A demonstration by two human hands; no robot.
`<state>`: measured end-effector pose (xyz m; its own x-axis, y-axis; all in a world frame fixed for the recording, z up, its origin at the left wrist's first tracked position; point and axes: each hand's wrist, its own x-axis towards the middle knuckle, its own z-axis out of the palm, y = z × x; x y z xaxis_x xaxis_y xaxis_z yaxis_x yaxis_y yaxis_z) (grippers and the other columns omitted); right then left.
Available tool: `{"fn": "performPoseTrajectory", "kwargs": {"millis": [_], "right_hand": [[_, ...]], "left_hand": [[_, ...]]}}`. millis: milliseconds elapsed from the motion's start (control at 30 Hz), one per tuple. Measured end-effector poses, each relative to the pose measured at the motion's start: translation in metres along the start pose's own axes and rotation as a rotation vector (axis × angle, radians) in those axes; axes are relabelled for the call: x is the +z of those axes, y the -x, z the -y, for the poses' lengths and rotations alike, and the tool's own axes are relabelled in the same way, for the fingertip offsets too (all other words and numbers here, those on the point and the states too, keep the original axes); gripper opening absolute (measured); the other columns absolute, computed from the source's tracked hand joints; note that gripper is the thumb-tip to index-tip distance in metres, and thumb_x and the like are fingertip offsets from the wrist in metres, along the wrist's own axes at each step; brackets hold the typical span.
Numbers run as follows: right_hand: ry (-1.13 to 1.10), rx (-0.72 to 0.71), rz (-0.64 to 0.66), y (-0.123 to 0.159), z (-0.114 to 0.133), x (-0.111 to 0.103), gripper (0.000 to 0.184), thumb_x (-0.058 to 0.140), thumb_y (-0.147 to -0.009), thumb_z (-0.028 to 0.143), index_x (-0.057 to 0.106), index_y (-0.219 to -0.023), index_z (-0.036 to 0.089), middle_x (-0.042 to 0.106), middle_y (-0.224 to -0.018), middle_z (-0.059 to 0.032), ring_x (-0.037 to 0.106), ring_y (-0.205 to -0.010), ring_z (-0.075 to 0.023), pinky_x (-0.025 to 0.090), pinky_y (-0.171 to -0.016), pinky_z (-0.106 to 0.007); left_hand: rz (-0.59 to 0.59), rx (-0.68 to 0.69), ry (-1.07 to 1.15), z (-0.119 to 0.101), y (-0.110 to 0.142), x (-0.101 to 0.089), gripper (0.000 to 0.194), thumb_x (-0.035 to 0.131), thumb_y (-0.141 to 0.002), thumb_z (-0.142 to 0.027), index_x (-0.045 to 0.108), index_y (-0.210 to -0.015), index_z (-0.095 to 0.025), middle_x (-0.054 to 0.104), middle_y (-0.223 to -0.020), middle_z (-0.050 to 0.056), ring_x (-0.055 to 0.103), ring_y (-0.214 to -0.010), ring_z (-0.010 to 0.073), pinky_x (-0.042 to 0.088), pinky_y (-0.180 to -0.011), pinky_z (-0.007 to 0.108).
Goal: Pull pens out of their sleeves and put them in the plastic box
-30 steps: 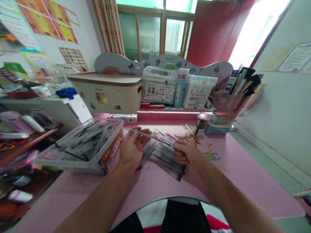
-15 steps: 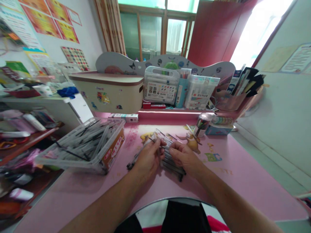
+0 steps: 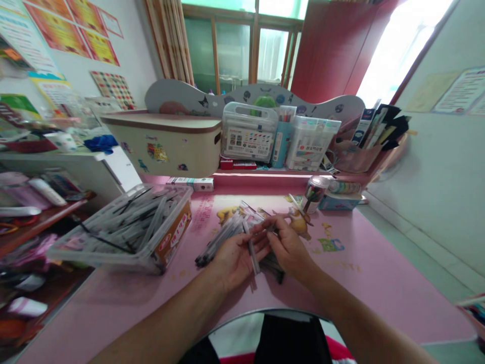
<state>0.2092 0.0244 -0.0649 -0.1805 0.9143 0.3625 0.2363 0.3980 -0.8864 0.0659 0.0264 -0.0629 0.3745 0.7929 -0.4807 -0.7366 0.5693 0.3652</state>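
Over the pink desk (image 3: 333,298) my left hand (image 3: 235,260) is turned palm up, its thumb against a clear pen (image 3: 253,253) that lies across the fingers. My right hand (image 3: 286,242) meets the left fingertips, thumb and fingers pinched; what is between them is too small to make out. Beside the left hand lies a pile of clear pens (image 3: 217,242) with dark ends pointing toward me. More pens (image 3: 273,268) lie partly hidden under my hands. At the left stands a clear plastic box (image 3: 151,253) heaped with similar pens.
A jar of pens (image 3: 315,194) and a blue box (image 3: 341,201) stand at the back right. On the shelf are a lidded cream bin (image 3: 162,146), a marker case (image 3: 248,134), a blue pencil tube (image 3: 279,144) and a pink holder (image 3: 354,156). A long thin box (image 3: 193,183) lies below the shelf.
My left hand has turned palm up, with the pen across its fingers. My right hand has moved left and up to meet the left fingertips. The view has shifted slightly.
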Motion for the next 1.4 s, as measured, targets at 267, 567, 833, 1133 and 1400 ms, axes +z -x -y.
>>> {"fn": "performPoseTrajectory", "kwargs": {"millis": [267, 567, 833, 1133, 1400], "right_hand": [[0.174, -0.211, 0.197, 0.005, -0.001, 0.003, 0.063, 0.045, -0.078, 0.001, 0.054, -0.134, 0.028, 0.051, -0.146, -0.0067, 0.043, -0.138, -0.0239, 0.025, -0.118, -0.051], [-0.052, -0.128, -0.079, -0.005, -0.020, -0.015, 0.055, 0.050, -0.072, 0.005, 0.056, -0.122, 0.027, 0.054, -0.131, -0.0066, 0.050, -0.126, -0.0235, 0.036, -0.113, -0.046], [-0.001, -0.125, -0.158, -0.008, -0.025, -0.017, 0.040, 0.055, -0.079, 0.011, 0.058, -0.116, 0.026, 0.056, -0.118, -0.0070, 0.058, -0.107, -0.0226, 0.045, -0.099, -0.043], [0.034, -0.122, -0.100, -0.008, -0.017, -0.016, 0.032, 0.053, -0.077, 0.010, 0.062, -0.104, 0.024, 0.060, -0.106, -0.0054, 0.059, -0.097, -0.0211, 0.047, -0.094, -0.041], [0.023, -0.117, -0.068, -0.008, -0.020, -0.016, 0.033, 0.053, -0.076, 0.010, 0.061, -0.105, 0.024, 0.059, -0.108, -0.0061, 0.061, -0.096, -0.0210, 0.048, -0.091, -0.040]], "left_hand": [[-0.054, 0.021, -0.004, 0.002, 0.006, 0.010, 0.022, 0.042, -0.083, -0.001, 0.063, -0.083, -0.009, 0.066, -0.071, 0.008, 0.065, -0.059, 0.0139, 0.057, -0.059, 0.024], [-0.109, 0.148, -0.116, -0.011, 0.011, 0.009, 0.020, 0.046, -0.083, 0.002, 0.060, -0.082, -0.011, 0.060, -0.070, 0.006, 0.061, -0.057, 0.0103, 0.054, -0.054, 0.019], [-0.007, 0.647, -0.503, -0.068, 0.073, 0.040, 0.017, 0.058, -0.075, -0.001, 0.065, -0.073, -0.016, 0.060, -0.069, 0.002, 0.055, -0.057, 0.0103, 0.047, -0.050, 0.018], [-0.299, 1.062, -0.663, -0.154, 0.098, 0.008, 0.018, 0.053, -0.078, 0.003, 0.059, -0.076, -0.014, 0.060, -0.071, -0.001, 0.054, -0.067, 0.0090, 0.043, -0.070, 0.020], [-0.434, 1.017, -0.913, -0.154, 0.102, -0.003, 0.022, 0.056, -0.077, 0.005, 0.064, -0.079, -0.015, 0.064, -0.074, -0.002, 0.057, -0.072, 0.0096, 0.042, -0.073, 0.019]]}}
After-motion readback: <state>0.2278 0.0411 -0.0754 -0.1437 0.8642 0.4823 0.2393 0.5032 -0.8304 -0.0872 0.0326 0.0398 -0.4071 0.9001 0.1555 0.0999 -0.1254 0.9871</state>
